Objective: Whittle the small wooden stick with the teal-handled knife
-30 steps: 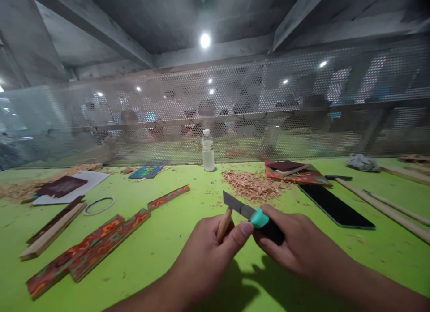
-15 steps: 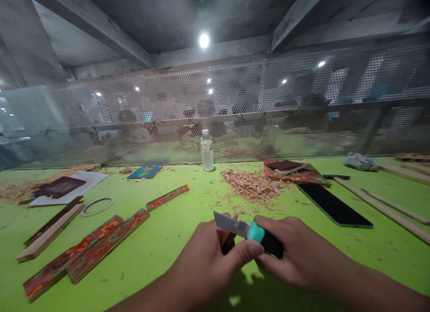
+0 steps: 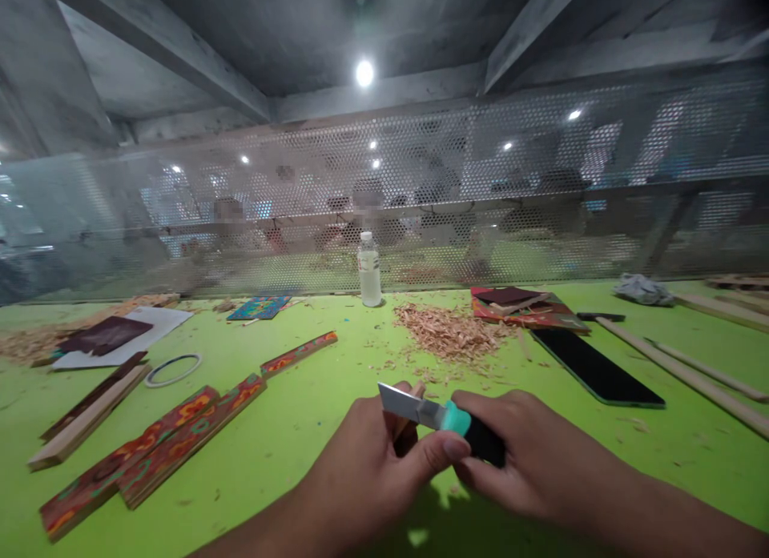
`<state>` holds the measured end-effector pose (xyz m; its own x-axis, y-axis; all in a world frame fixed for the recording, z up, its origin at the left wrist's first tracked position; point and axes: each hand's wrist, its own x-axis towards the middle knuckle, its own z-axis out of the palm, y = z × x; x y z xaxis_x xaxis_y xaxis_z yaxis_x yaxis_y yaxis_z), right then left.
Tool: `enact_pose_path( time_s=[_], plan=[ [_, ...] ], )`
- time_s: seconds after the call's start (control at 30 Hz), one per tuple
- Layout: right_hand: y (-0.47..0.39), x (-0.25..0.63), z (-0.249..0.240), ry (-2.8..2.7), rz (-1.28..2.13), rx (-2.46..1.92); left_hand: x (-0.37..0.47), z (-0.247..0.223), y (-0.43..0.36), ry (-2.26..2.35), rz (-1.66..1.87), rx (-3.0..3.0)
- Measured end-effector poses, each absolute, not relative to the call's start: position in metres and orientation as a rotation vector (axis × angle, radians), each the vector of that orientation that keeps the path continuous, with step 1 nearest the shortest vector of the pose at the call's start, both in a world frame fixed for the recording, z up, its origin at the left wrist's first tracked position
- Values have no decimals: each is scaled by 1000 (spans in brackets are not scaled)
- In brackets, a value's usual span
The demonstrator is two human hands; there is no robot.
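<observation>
My right hand (image 3: 517, 454) is closed round the black and teal handle of a utility knife (image 3: 457, 420), its blade pointing left. Behind the blade, my left hand (image 3: 384, 462) grips a small piece of wood (image 3: 418, 391), mostly hidden by the fingers and the blade. The left thumb presses near the knife's teal collar. Both hands are close together above the green table (image 3: 288, 430). Just beyond them lies a heap of wood shavings (image 3: 453, 334).
Patterned wood strips (image 3: 192, 438), a plain wood bar (image 3: 90, 422) and a tape ring (image 3: 173, 370) lie left. A bottle (image 3: 369, 271) stands before the mesh screen (image 3: 312, 222). At right are a black phone (image 3: 597, 368), long wooden sticks (image 3: 685, 374) and a crumpled cloth (image 3: 642, 290).
The knife blade has shifted slightly left and down, with my right hand moving a little with it. My left hand has barely moved and keeps its grip.
</observation>
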<state>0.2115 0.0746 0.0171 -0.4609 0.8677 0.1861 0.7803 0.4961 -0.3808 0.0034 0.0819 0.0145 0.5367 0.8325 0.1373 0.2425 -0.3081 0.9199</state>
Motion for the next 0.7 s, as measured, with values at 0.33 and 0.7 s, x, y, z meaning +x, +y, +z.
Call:
enact_pose_path(
  time_s=[0.33, 0.7],
  plan=[
    [73, 215, 8, -2314, -66, -1297, 6, 21, 83, 986, 759, 1813],
    [86, 220, 22, -2331, 269, -1270, 5, 25, 82, 805, 704, 1572]
  ],
)
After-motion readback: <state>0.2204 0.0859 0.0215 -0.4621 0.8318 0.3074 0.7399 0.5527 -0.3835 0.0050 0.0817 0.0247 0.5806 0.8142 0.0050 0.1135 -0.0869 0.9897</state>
